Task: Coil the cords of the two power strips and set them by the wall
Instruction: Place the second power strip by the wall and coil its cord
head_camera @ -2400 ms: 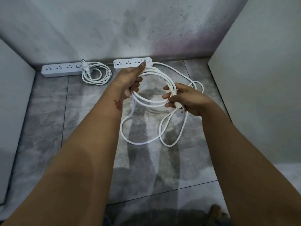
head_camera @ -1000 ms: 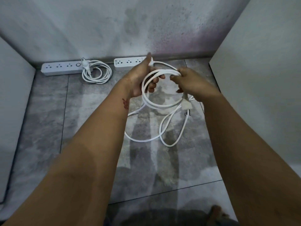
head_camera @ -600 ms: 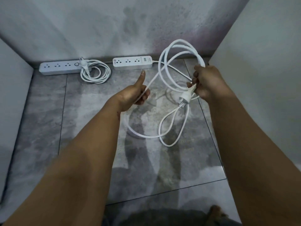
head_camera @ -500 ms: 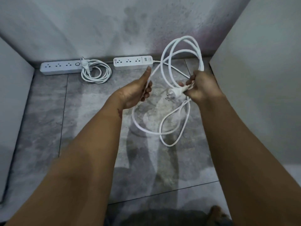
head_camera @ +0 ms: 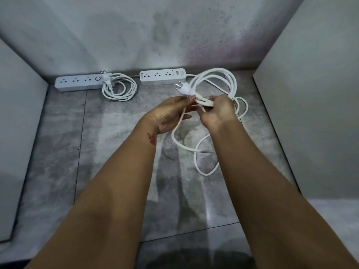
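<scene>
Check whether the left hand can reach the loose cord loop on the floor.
Probably yes: the loose loop lies on bare floor close by the left hand, but that hand holds the cord near the plug.

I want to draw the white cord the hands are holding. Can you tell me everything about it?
The cord is white, round and smooth, plastic by its look. It leaves the right end of the right-hand power strip. Several loops are gathered and lifted: the right hand grips the bundle and the left hand pinches it just below the plug, whose two metal pins point up and left. The rest lies slack on the grey floor in loose loops, not yet coiled.
</scene>
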A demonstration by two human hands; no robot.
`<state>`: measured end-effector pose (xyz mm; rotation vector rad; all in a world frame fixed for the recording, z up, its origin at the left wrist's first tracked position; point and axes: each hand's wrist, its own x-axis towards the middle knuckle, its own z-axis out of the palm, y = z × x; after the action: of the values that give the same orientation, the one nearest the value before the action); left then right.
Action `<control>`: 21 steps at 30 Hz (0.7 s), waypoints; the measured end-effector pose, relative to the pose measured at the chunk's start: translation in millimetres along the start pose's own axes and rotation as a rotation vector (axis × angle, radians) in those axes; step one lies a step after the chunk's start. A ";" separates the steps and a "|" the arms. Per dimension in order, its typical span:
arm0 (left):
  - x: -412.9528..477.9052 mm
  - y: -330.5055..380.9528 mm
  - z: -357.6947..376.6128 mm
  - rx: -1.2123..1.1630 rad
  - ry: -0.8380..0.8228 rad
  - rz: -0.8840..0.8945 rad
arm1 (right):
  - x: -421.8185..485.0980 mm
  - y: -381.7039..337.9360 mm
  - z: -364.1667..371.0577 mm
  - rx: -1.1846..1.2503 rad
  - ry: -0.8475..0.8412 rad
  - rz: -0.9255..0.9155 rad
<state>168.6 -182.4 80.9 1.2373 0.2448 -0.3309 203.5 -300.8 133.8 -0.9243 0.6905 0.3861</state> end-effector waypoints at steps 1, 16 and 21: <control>0.6 1.4 1.1 -0.052 0.035 0.021 | -3.2 4.0 -1.8 -0.174 -0.026 -0.008; 4.7 24.6 -4.5 0.434 0.143 0.158 | -7.5 -12.6 -21.4 -1.804 -0.016 -1.158; 1.5 40.8 7.6 0.464 -0.070 0.003 | 3.9 -38.3 -18.0 -1.943 -0.234 -1.179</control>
<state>185.4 -178.0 118.6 1.6791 0.1075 -0.4436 221.8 -337.0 146.4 -2.7771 -0.8344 -0.0542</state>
